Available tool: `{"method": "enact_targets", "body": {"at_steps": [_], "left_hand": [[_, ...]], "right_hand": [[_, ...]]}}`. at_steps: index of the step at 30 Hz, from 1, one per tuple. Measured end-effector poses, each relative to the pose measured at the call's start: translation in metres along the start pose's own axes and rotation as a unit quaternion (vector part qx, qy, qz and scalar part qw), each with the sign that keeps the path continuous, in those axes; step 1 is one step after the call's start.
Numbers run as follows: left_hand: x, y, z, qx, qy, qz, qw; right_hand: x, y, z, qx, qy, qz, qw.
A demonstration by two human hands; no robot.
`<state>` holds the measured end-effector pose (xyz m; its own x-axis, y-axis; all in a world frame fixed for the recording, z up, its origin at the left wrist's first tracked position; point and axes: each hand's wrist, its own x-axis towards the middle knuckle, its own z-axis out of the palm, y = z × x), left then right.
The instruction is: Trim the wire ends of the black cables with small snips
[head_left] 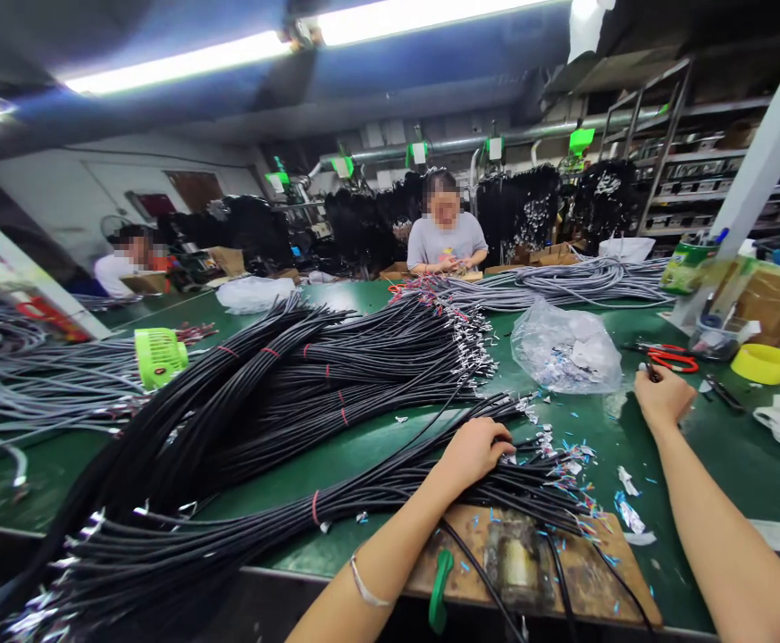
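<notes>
Taking the left hand (pixel 476 451) as the middle of the dial, I see it lying over a bundle of black cables (pixel 248 516) on the green counter (pixel 390 430). Its fingers are curled downward; whether they pinch any one cable I cannot tell. The bundle runs from eight o'clock, through a red tie (pixel 315 507), to stripped, coloured ends at four.

The right hand (pixel 664 397) is between two and three o'clock, its fingers closed around a small dark tool (pixel 654 374) whose kind I can't make out. Just beyond it lie red-handled scissors (pixel 675 359); a yellow dish (pixel 765 364) sits farther out.

At five o'clock, under the cable ends, is a worn wooden board (pixel 600 589). A clear plastic bag (pixel 567 353) of scraps sits at two; at ten, larger tied black bundles (pixel 282 375) are heaped, and past them a green fan (pixel 160 359).

At twelve a co-worker (pixel 448 237) sits across the counter with both hands together. As for writing, the green packet (pixel 688 265) toward half past one carries print too blurred to read, and the white cards (pixel 419 153) on the machines behind are too small.
</notes>
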<state>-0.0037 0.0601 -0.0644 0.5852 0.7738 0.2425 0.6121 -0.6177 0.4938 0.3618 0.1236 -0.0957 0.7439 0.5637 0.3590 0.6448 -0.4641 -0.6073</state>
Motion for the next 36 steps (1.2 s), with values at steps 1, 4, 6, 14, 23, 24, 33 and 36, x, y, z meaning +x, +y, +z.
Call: {"method": "enact_targets", "body": {"at_steps": [1,4,6,14,23,24,33,36], "left_hand": [[0.002,0.001,0.001,0.000,-0.005,-0.001,1.000],[0.010,0.005,0.003,0.001,-0.012,-0.007,1.000],[0.018,0.008,0.005,-0.005,-0.013,-0.013,1.000],[0.033,0.024,0.012,-0.110,0.065,-0.046,0.991],[0.010,0.049,-0.010,-0.151,0.190,0.021,0.970],[0.008,0.049,-0.010,-0.154,0.200,0.024,0.967],[-0.005,0.047,-0.017,-0.080,0.247,0.067,0.963],[-0.009,0.049,-0.022,-0.039,0.237,0.074,0.968]], "right_hand": [[0.002,0.000,0.002,-0.004,-0.006,-0.002,1.000],[0.008,-0.002,0.009,-0.010,-0.013,-0.011,1.000],[0.010,-0.002,0.015,-0.012,-0.012,-0.023,1.000],[0.012,-0.004,0.024,-0.013,0.014,-0.047,0.999],[-0.001,-0.026,-0.006,0.055,0.053,-0.082,0.994],[-0.004,-0.033,-0.011,0.066,0.059,-0.095,0.992],[-0.087,-0.111,-0.066,0.213,-0.052,-0.311,0.925],[-0.129,-0.129,-0.087,0.262,-0.109,-0.365,0.887]]}}
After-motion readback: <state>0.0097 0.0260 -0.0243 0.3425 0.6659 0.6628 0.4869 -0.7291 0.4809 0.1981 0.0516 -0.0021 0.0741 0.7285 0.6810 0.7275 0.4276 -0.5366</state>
